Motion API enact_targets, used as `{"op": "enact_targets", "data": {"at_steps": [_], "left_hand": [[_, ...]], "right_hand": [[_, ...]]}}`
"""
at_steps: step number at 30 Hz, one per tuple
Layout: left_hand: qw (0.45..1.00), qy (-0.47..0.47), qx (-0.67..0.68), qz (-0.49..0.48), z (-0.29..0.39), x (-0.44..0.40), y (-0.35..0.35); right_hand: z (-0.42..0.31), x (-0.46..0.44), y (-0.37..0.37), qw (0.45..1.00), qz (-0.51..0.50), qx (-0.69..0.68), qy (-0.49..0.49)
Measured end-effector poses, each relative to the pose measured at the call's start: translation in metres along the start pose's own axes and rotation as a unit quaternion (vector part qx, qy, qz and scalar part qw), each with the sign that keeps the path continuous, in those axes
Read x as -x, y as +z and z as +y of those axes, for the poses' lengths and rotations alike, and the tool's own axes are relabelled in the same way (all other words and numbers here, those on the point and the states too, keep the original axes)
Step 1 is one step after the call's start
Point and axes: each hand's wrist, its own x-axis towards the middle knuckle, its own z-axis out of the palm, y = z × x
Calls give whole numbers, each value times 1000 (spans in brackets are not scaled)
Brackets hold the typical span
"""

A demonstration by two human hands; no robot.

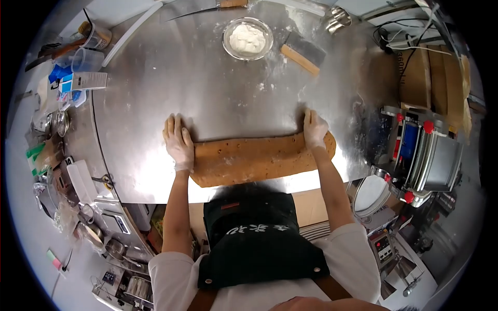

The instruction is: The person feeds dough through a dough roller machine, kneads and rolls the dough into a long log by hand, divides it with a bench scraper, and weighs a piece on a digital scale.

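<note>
A long sheet of brown dough (254, 158) with dark bits lies along the near side of the steel table. At its left end is my left hand (179, 142), in a thin clear glove, fingers stretched forward and somewhat apart, the palm side against the dough's edge. Over the far right corner of the dough, my gloved right hand (314, 130) has its fingers curled together at the edge. The undersides of both hands are hidden.
Across the steel table (155, 93) stand a bowl of flour (248, 39), a scraper with a wooden edge (301, 54) and a knife (207, 9). A machine with rollers (425, 155) is on the right. Containers and a box (85, 81) crowd the left.
</note>
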Motion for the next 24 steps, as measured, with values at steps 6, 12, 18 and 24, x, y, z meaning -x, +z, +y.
{"op": "enact_targets", "data": {"at_steps": [6,12,18,24], "left_hand": [[981,121,-71,-133,62,-22,-22],[883,376,-55,-274,136,8,48],[863,232,101,-437,175,38,27],[888,433,-51,-143,154,128,52]], "right_hand": [[-9,-20,-48,948,-295,18,-118],[-3,-10,-69,846,-487,25,-215],[4,48,-88,924,-316,-18,-215],[25,147,-84,957,-158,20,-243]]}}
